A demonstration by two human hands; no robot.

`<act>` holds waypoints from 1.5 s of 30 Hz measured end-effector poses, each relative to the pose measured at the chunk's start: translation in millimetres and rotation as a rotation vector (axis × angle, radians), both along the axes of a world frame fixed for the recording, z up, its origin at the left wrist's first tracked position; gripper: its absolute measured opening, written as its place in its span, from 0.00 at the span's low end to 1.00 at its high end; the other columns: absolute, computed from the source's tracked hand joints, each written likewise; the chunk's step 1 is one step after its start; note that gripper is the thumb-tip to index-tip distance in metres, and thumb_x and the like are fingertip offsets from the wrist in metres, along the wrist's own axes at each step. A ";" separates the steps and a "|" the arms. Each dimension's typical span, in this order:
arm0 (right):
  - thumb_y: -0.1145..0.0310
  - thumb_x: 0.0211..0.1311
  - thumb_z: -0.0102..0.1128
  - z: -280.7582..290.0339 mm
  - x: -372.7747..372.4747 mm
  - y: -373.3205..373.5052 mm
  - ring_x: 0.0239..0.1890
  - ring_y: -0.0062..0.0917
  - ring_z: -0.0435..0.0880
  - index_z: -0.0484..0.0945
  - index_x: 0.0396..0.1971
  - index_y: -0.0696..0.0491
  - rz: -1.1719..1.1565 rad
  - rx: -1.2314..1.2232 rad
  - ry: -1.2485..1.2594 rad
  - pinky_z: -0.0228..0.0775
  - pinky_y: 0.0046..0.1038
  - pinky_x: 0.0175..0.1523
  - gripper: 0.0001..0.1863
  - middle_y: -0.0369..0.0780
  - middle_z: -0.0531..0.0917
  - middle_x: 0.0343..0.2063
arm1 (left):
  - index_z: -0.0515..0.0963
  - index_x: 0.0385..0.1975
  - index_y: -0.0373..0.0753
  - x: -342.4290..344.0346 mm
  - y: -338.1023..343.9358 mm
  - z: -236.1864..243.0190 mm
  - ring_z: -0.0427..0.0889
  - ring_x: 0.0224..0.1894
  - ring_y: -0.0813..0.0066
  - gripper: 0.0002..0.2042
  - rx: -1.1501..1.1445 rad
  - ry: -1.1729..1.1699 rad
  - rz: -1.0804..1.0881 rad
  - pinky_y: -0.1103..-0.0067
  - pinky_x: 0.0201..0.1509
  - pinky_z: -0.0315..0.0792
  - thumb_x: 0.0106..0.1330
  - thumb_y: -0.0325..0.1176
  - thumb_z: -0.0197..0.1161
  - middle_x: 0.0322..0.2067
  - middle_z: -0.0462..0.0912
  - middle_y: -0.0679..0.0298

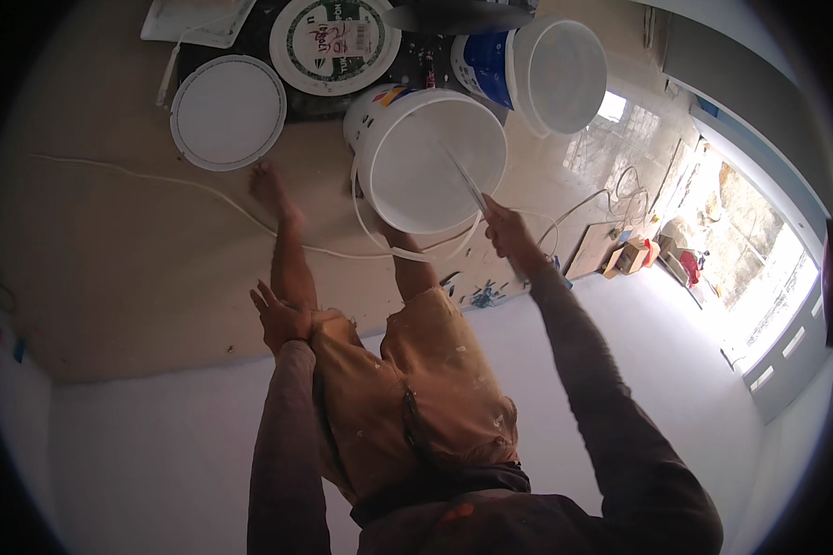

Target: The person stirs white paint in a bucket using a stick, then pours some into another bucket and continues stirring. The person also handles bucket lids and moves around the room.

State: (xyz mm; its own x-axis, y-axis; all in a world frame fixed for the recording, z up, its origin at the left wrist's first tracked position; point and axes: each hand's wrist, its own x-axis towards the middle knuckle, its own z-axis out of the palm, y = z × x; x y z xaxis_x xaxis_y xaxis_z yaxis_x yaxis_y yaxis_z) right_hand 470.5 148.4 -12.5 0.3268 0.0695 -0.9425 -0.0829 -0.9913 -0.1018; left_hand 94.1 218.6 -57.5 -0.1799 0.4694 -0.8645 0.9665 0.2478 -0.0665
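Observation:
My right hand (511,237) is closed around the near end of a thin, pale, stick-like tool (463,172). The tool slants over the near right rim into a large white bucket (386,190), and its exact kind is unclear. Pale material shows inside the bucket, with no clear surface level. The bucket's white handle (379,246) hangs down on my side. My left hand (284,319) rests at my left knee, its fingers spread and nothing in them.
Beyond stand a round white tub (229,116), a lidded bucket (287,42) and a blue-and-white bucket (518,74). A white tray (199,32) lies far left. A pale cable (204,189) crosses the floor by my feet. Cardboard boxes (631,256) sit near the bright doorway at right.

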 end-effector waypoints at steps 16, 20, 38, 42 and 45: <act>0.67 0.61 0.46 -44.2 76.0 -53.3 0.36 0.44 0.81 0.64 0.58 0.44 0.999 -0.017 -0.516 0.72 0.44 0.40 0.23 0.48 0.81 0.31 | 0.47 0.65 0.39 -5.9 0.2 1.8 0.54 0.65 0.50 0.41 0.005 -0.029 0.006 0.63 0.63 0.61 0.51 0.40 0.58 0.64 0.49 0.44; 0.69 0.56 0.46 -82.7 -34.8 -118.2 0.35 0.37 0.79 0.74 0.45 0.60 1.132 0.004 -0.486 0.70 0.39 0.41 0.18 0.50 0.79 0.37 | 0.47 0.65 0.43 -9.9 -3.9 -1.6 0.65 0.60 0.52 0.41 0.038 0.010 -0.072 0.61 0.56 0.69 0.50 0.42 0.59 0.65 0.48 0.50; 0.68 0.59 0.44 -81.7 -25.3 -82.2 0.33 0.49 0.79 0.67 0.52 0.58 0.766 0.017 -0.445 0.71 0.45 0.42 0.21 0.54 0.79 0.29 | 0.48 0.65 0.42 -5.4 -10.1 -4.3 0.63 0.61 0.54 0.39 0.018 0.015 -0.076 0.63 0.55 0.70 0.52 0.42 0.56 0.65 0.49 0.50; 0.70 0.59 0.44 -87.0 -27.8 -20.6 0.34 0.45 0.80 0.73 0.32 0.60 1.287 0.241 -0.183 0.73 0.42 0.42 0.10 0.51 0.80 0.32 | 0.48 0.65 0.41 -6.7 -16.8 -7.2 0.64 0.60 0.52 0.39 0.015 0.005 -0.076 0.62 0.55 0.70 0.51 0.41 0.56 0.65 0.49 0.49; 0.66 0.62 0.45 -61.1 44.7 43.0 0.43 0.38 0.79 0.71 0.51 0.58 1.064 0.473 -0.148 0.68 0.35 0.52 0.19 0.47 0.78 0.43 | 0.48 0.65 0.40 -7.0 -23.6 -9.7 0.64 0.60 0.51 0.40 0.043 0.000 -0.093 0.62 0.55 0.70 0.51 0.41 0.56 0.65 0.49 0.49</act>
State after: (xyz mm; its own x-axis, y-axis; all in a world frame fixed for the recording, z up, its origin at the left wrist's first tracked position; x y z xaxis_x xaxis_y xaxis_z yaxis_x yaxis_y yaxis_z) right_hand 515.3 191.4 -73.6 -0.0026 0.7067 -0.7075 0.8081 -0.4152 -0.4178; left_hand 87.2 195.0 -67.2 -0.1341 0.5209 -0.8430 0.9854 0.1600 -0.0579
